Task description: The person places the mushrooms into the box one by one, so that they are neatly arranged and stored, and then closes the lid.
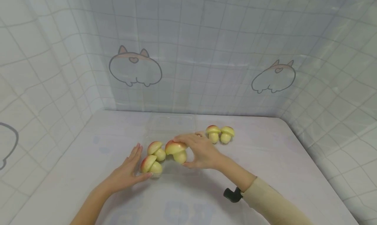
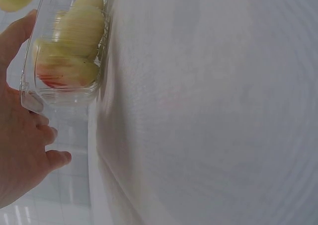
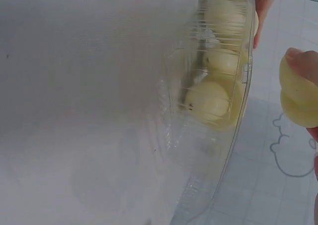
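A clear plastic clamshell box (image 1: 185, 173) lies open on the table, its lid (image 1: 172, 123) folded back. Two yellow mushroom-shaped pieces with reddish caps, one in front (image 1: 151, 166) and one behind (image 1: 156, 149), sit in its left part. Beside the box's left wall is my left hand (image 1: 126, 172), fingers extended and thumb at the front corner; the left wrist view shows the thumb by the rim (image 2: 30, 61). My right hand (image 1: 203, 151) holds another mushroom-shaped piece (image 1: 176, 151) above the box, cap between thumb and fingers. In the right wrist view this piece (image 3: 298, 93) is apart from the box.
Two more mushroom-shaped pieces, a left one (image 1: 213, 133) and a right one (image 1: 227, 134), stand on the table to the right of the lid. A black object (image 1: 233, 195) sits at the right sleeve's cuff. Grid-patterned cloth walls (image 1: 188, 64) enclose the back and sides.
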`<action>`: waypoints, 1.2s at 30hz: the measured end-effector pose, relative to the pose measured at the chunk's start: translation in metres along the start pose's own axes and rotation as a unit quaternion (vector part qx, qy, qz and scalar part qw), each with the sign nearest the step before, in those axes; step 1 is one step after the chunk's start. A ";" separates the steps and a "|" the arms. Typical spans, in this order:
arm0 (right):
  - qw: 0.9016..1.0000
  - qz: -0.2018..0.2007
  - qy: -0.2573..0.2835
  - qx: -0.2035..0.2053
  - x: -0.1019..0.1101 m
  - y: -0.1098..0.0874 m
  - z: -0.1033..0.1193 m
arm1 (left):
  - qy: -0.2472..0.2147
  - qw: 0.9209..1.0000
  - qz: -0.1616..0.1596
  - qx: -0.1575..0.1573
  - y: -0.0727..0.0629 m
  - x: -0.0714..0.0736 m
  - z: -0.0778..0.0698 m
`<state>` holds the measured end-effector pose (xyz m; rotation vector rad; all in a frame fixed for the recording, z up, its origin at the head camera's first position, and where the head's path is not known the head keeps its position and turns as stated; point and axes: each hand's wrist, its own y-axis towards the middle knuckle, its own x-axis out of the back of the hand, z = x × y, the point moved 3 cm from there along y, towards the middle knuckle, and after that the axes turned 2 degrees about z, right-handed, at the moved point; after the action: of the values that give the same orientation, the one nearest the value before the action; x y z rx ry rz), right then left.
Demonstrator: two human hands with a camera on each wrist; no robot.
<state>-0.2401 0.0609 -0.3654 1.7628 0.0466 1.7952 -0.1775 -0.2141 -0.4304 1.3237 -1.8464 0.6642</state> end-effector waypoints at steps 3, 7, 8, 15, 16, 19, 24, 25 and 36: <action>1.000 0.024 0.009 0.005 -0.005 0.001 0.000 | -0.002 1.000 0.001 0.000 0.000 0.000 0.000; 0.998 0.055 -0.007 0.007 -0.011 0.003 0.000 | -0.005 1.000 0.001 -0.001 0.001 -0.001 0.000; 0.998 0.062 -0.011 0.007 -0.013 0.003 0.000 | -0.005 1.000 0.000 0.000 0.000 -0.001 0.000; 0.994 0.112 -0.013 0.008 -0.024 0.006 -0.001 | -0.004 1.000 -0.003 -0.003 0.000 -0.001 0.000; 0.993 0.117 -0.017 0.010 -0.026 0.006 -0.002 | -0.004 1.000 -0.004 -0.003 0.000 -0.001 0.000; 0.991 0.130 -0.025 0.016 -0.031 0.007 -0.002 | -0.005 1.000 -0.002 -0.001 0.000 -0.001 0.000; 0.989 0.146 -0.022 0.023 -0.035 0.009 -0.001 | -0.010 1.000 0.001 0.001 0.000 -0.001 -0.001; 0.988 0.149 -0.020 0.024 -0.036 0.009 0.000 | -0.011 1.000 0.001 0.000 0.000 -0.001 -0.001; 0.980 0.198 -0.018 0.022 -0.041 0.013 0.000 | -0.007 1.000 0.002 0.000 0.000 -0.001 -0.001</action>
<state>-0.2482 0.0321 -0.3968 1.9383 -0.3024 2.0479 -0.1766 -0.2130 -0.4306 1.3286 -1.8615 0.6583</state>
